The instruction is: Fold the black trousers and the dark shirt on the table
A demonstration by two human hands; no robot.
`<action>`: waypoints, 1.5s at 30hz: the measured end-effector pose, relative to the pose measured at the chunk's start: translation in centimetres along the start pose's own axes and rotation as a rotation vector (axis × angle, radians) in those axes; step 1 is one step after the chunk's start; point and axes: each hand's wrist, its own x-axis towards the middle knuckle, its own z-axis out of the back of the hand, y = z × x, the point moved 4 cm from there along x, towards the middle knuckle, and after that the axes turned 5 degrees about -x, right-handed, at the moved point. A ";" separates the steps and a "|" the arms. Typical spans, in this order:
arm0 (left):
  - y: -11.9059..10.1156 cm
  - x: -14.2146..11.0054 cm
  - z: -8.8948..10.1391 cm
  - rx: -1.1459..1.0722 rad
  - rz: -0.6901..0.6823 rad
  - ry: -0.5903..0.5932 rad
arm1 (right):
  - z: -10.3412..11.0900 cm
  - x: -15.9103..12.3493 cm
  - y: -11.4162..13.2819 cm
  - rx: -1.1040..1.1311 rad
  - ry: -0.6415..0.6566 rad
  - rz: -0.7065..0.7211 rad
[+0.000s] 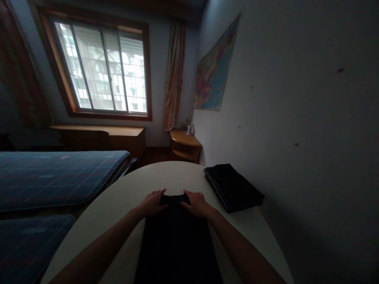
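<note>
A pair of black trousers [179,244] lies lengthwise on the round white table [109,221], its narrow waist end pointing away from me. At that end's left corner, my left hand [153,203] grips the fabric, with the thumb on top and the fingers at the far edge. My right hand [197,203] has hold of the right corner in the same way. Dark cloth hides the lower legs' details, and the near end runs out of the frame. To the right, a folded black garment stack [233,187] with pale stitching along its edge rests on the table.
A bed with a blue plaid mattress [59,177] stands left of the table. Close on the right rises a white wall [281,98]. Beyond are a wooden desk [124,131] under the window [103,71] and a corner shelf [186,138] with small items.
</note>
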 end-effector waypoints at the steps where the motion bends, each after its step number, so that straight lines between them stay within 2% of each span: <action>1: 0.3 0.5 0.4 -0.022 0.008 0.019 | 0.3 0.6 -0.5 0.016 0.018 -0.008; 8: 0.8 2.0 1.5 -0.132 0.033 0.234 | 1.1 3.1 -3.2 0.123 0.202 -0.038; 12: 0.4 2.3 2.3 -0.117 0.021 0.216 | 1.4 3.2 -3.7 0.191 0.249 0.011; 16: -0.7 2.9 3.6 -0.080 0.003 0.142 | 3.0 3.4 -3.9 0.207 0.136 0.012; 19: -2.0 3.5 5.2 -0.032 -0.005 0.032 | 5.0 3.5 -3.8 0.203 -0.023 0.007; 22: -3.7 3.4 7.2 0.028 -0.019 -0.072 | 7.4 3.2 -3.2 0.207 -0.127 0.020; 26: -6.2 1.7 9.3 0.081 -0.062 -0.132 | 10.2 1.3 -1.8 0.189 -0.203 0.086; 30: -8.0 -1.2 10.3 0.105 -0.113 -0.126 | 11.5 -2.0 -0.2 0.184 -0.207 0.141; 33: -8.9 -3.4 10.2 0.101 -0.174 -0.105 | 11.5 -4.7 1.0 0.183 -0.196 0.174; 37: -9.4 -6.1 9.3 0.098 -0.237 -0.079 | 11.0 -7.9 2.8 0.173 -0.186 0.208; 41: -8.9 -8.8 7.5 0.106 -0.337 -0.060 | 9.6 -10.8 4.3 0.130 -0.179 0.252; 45: -8.1 -11.7 5.2 0.203 -0.473 -0.060 | 7.1 -13.7 5.2 -0.005 -0.167 0.314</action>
